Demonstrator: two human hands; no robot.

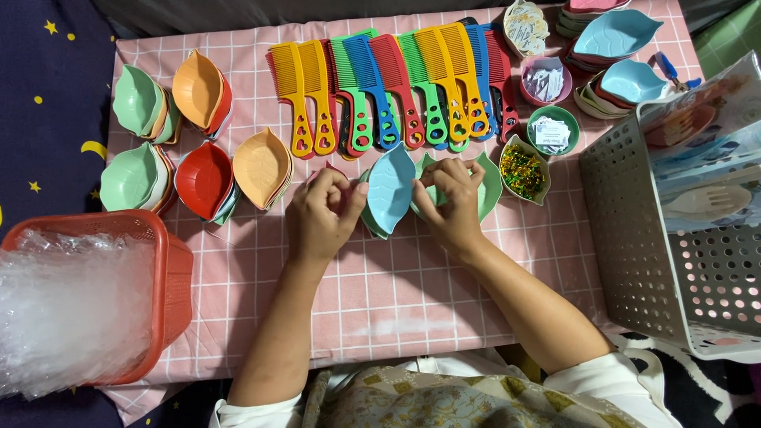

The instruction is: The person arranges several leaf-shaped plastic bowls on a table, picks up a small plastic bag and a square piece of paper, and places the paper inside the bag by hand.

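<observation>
Head view: I saw my left hand (321, 212) with fingers curled and pinched on the edge of a light blue leaf-shaped dish (391, 187), which stood near the middle of the pink checked cloth (396, 293), tilted on its edge. A pink dish (331, 174) showed just behind the left fingers, touching them. My right hand (450, 203) was clenched on a green leaf-shaped dish (485, 184) just beside the blue one; whether the two dishes touched I could not tell.

Just right of the green dish lay a small pale dish of yellow and green beads (524, 170). Along the far edge of the cloth a row of combs (396, 87) in yellow, green, blue and red lay side by side, handles toward me. Toward the left edge stood stacks of leaf dishes: orange (260, 166), red (203, 179), green (131, 176), and further stacks behind them. At the far right corner were more stacked dishes topped with blue ones (617, 33), and two round cups of paper slips (552, 131).

A white perforated basket (634, 238) sat at the right edge, and a red basket (170, 277) of clear plastic bags (67, 309) at the near left corner.
</observation>
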